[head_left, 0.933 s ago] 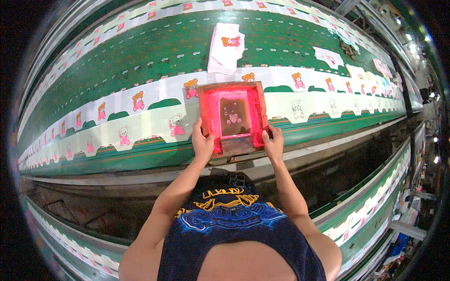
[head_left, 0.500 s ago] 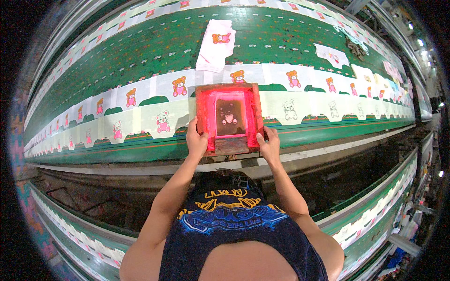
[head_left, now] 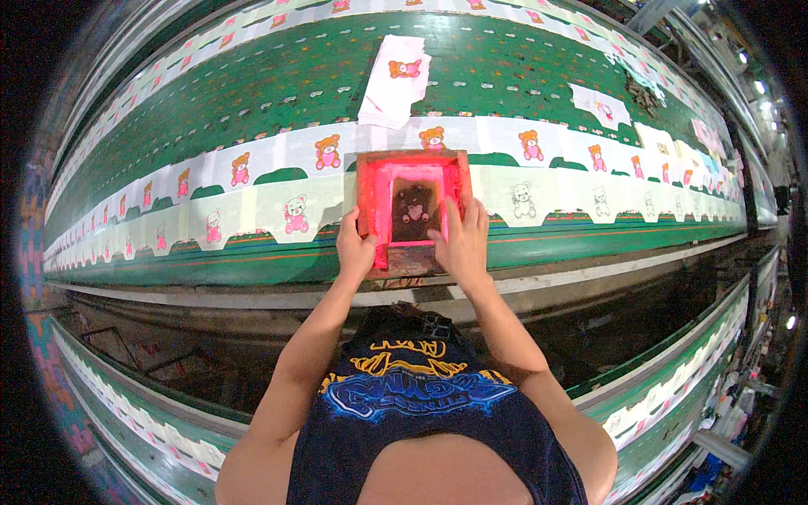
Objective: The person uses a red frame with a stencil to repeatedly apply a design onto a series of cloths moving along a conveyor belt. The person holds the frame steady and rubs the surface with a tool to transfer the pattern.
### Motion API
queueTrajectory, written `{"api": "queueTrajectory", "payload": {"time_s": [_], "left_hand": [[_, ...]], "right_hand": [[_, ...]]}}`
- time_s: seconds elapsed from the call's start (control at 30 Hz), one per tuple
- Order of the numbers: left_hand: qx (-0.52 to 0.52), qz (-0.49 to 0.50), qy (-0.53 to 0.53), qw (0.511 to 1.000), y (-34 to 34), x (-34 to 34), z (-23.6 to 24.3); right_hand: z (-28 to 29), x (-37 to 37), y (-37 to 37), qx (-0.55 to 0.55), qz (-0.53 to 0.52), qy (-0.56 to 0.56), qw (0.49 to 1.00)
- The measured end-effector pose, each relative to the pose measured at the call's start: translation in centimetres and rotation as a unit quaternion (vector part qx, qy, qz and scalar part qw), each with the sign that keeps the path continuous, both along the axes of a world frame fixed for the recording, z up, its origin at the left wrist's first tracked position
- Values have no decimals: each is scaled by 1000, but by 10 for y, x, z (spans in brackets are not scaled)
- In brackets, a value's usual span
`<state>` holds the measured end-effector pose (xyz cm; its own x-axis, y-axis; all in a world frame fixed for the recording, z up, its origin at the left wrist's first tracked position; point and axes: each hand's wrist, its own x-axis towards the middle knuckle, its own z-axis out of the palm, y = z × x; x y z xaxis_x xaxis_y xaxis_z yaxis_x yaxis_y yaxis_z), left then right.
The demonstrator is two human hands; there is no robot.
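Observation:
A wooden screen frame, smeared bright pink inside, lies on the cream printed fabric pieces, its dark mesh showing a pale bear-and-heart pattern. My left hand grips the frame's left side. My right hand is on the frame's right part, fingers apart and reaching inward to the mesh's edge; I see nothing held in it. Bear outlines, some filled with pink, mark the cream pieces to either side. Just behind runs a row of white pieces with brown-and-pink bears.
The long green table bears a folded white stack, loose printed pieces and a dark crumpled bundle. Another printed-fabric row lines its far side. A dark gap separates it from another green table behind me, with metal rails at right.
My right hand has left the frame's outer right side and moved up and inward onto it, fingers now extended. The frame shifted slightly in view; my left hand stays on it.

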<state>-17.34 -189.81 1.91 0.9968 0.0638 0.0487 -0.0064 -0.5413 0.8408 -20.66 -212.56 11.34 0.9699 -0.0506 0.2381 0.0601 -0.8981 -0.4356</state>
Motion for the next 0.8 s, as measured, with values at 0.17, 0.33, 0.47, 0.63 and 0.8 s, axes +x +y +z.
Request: {"api": "queueTrajectory", "payload": {"time_s": [0.17, 0.33, 0.47, 0.63, 0.8], "left_hand": [[-10, -4, 10, 1000, -1, 2, -2], [-4, -4, -4, 1000, -2, 0, 1], [3, -4, -25, 1000, -1, -2, 0], [-1, -12, -4, 1000, -1, 1, 2], [-5, -27, -15, 1000, 0, -2, 1]], "right_hand": [[-8, 63, 17, -101, -34, 73, 992], [-17, 74, 23, -162, -29, 128, 978], [-6, 73, 22, -152, -43, 124, 980], [-23, 70, 26, -151, -40, 118, 981], [8, 52, 0, 21, -24, 77, 997]]}}
